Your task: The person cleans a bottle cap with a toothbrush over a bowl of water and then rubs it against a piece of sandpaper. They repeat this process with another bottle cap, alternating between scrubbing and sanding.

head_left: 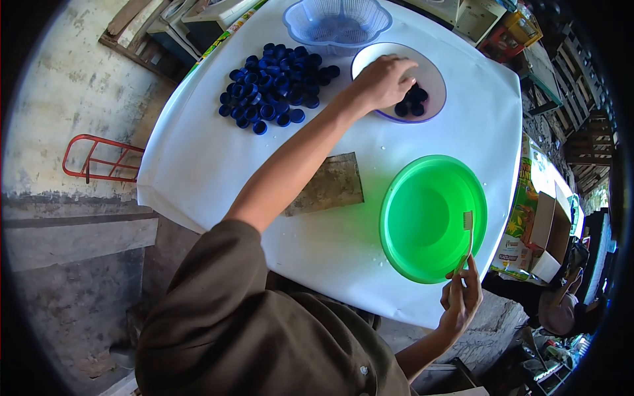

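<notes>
My left hand (pixel 386 80) is over a white bowl (pixel 432 69) with a purple rim, thumb and fingers apart, with nothing visible between them. Several dark blue bottle caps (pixel 413 100) lie in the bowl, just below the fingertips. My right hand (pixel 462 297) grips a toothbrush (pixel 469 231) by its handle. The brush stands bristle end up over the near right side of a green basin (pixel 416 211). A heap of blue bottle caps (pixel 271 82) lies on the white-covered table, left of the bowl.
A translucent blue basket (pixel 337 26) stands at the table's far edge. A worn rectangular slab (pixel 333 185) lies under my left forearm. At left is a red metal frame (pixel 99 158); at right are a cardboard box (pixel 548 231) and another person (pixel 558 310).
</notes>
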A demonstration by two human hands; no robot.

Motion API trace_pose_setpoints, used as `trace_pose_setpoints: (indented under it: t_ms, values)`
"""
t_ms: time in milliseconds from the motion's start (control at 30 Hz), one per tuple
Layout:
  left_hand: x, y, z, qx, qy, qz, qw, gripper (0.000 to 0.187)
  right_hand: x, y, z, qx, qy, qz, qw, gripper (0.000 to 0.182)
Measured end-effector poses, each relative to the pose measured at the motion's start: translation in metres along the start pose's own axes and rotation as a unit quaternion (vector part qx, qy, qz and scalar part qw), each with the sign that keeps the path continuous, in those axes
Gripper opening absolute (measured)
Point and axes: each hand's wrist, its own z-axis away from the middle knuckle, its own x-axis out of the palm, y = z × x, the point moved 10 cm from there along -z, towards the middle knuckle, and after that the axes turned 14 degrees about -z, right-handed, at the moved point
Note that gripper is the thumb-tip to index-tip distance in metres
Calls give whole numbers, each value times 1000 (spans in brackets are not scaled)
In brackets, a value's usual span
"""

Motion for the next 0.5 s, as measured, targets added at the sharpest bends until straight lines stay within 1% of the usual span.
trace_pose_setpoints:
  t_ms: [33,100,133,167,200,233,300,400,500]
  values:
    - [-37,9,17,-17,44,81,996,23,1,-1,0,2,6,-9,1000,47]
    - [-91,2,74,-61,113,131,983,14,1,0,-4,1,6,-17,1000,47]
    - [-117,-3,107,-95,152,98,979,11,2,1,-5,2,6,-19,1000,47]
    - [-124,-20,144,-166,151,100,969,11,4,1,-8,1,5,-23,1000,47]
    - [-131,-33,178,-207,116,35,971,12,5,0,-11,1,3,-25,1000,47]
    - [-120,-62,222,-292,78,19,953,18,8,-4,-15,-4,-6,-21,1000,48]
    - [-122,-61,270,-308,8,-70,949,25,12,-6,-23,-3,-18,-20,1000,48]
    - [-97,-55,305,-347,-76,-49,933,30,18,-8,-36,-2,-41,-16,999,49]
    - [-93,-49,303,-362,-52,-48,930,24,24,-15,-47,-23,-64,-8,998,49]
